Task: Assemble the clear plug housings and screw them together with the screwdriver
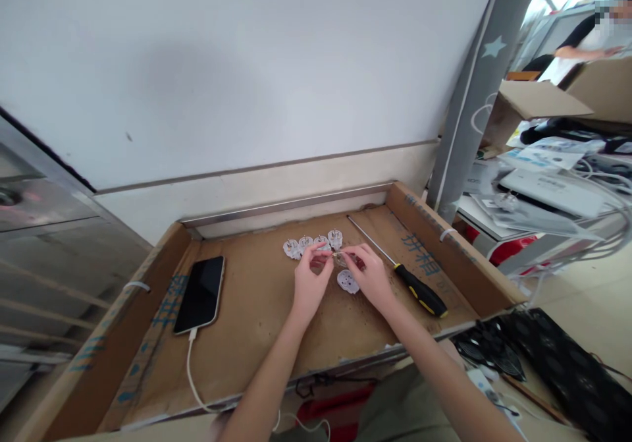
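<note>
Over the cardboard-lined bench, my left hand (315, 269) and my right hand (364, 267) meet at their fingertips. Between them they pinch a small, thin brass-coloured metal piece (338, 253), too small to name more exactly. Just behind my fingers stands a row of several white round socket parts with metal contacts (305, 244), partly covered by my left hand. A separate white round plastic piece with holes (347, 282) lies below my fingertips, beside my right hand. To the right of that hand rests a screwdriver (419, 288) with a black and yellow handle.
A phone (200, 295) with a white charging cable (191, 369) lies at the left. Cardboard walls (451, 251) edge the bench. Black fan-like parts (567, 369) sit at lower right. A person (592, 47) is beyond a cluttered table at far right.
</note>
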The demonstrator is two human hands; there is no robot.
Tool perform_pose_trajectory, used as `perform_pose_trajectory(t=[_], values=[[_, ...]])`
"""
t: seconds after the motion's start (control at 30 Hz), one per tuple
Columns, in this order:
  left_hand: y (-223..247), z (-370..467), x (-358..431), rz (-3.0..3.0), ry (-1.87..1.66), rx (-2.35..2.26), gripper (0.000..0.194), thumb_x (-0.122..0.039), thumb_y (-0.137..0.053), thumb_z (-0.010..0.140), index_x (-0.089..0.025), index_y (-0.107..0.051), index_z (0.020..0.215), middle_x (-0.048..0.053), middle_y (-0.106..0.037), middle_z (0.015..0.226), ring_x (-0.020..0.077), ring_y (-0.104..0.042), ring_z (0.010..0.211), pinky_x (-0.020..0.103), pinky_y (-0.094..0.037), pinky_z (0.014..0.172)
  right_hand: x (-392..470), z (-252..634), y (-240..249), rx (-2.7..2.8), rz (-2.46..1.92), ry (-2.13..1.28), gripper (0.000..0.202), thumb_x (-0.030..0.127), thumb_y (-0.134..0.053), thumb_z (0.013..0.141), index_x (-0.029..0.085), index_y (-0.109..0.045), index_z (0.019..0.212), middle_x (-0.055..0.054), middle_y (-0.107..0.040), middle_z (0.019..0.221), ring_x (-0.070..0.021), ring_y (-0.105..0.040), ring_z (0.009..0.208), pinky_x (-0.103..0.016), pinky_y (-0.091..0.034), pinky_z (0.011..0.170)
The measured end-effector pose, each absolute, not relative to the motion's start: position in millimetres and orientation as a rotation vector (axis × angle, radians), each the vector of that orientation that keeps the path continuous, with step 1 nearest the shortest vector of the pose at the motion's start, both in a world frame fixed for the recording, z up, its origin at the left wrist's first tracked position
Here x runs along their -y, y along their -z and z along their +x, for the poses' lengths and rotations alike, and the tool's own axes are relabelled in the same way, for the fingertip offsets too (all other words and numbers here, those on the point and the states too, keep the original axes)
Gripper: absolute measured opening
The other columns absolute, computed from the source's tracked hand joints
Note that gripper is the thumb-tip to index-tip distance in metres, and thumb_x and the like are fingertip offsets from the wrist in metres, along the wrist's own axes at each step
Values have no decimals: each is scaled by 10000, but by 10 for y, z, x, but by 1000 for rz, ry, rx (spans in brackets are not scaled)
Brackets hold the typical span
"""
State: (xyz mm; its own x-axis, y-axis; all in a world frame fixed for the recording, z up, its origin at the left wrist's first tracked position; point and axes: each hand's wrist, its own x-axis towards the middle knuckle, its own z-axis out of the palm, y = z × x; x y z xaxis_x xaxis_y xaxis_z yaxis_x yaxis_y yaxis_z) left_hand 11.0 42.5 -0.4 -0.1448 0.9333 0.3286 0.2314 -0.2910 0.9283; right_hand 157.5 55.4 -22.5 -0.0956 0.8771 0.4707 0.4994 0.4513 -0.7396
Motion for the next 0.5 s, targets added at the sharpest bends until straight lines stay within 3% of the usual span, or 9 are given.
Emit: perform_pose_trajectory(t=[0.1, 0.3, 0.5], values=[[3, 110, -435, 1484, -1513, -1356, 273, -261, -587, 791, -195, -580, 1056, 69, -659, 1001, 163, -611, 867, 300, -477, 764, -549, 1574, 212, 1751, -1180, -496, 291, 377, -464, 916, 119, -577, 990, -44, -578, 911, -73, -540, 759, -243, -498, 713], [-12, 107, -415, 1465, -1457, -1380, 278, -329, -610, 797, -196, -595, 1040, 33, -674, 818, 148, -599, 711, 307, -486, 719, -540, 1578, 200, 1747, -1176, -491, 297, 383, -461, 916, 119, -577, 987, -44, -577, 911, -72, -536, 754, -239, -496, 704], [2, 104, -418, 1554, -1501, -1301, 262, -235, -618, 768, -198, -604, 1026, 56, -686, 915, 167, -628, 837, 312, -482, 758, -553, 1577, 221, 1745, -1173, -477, 296, 384, -465, 914, 118, -576, 983, -43, -576, 907, -74, -537, 758, -247, -497, 716]])
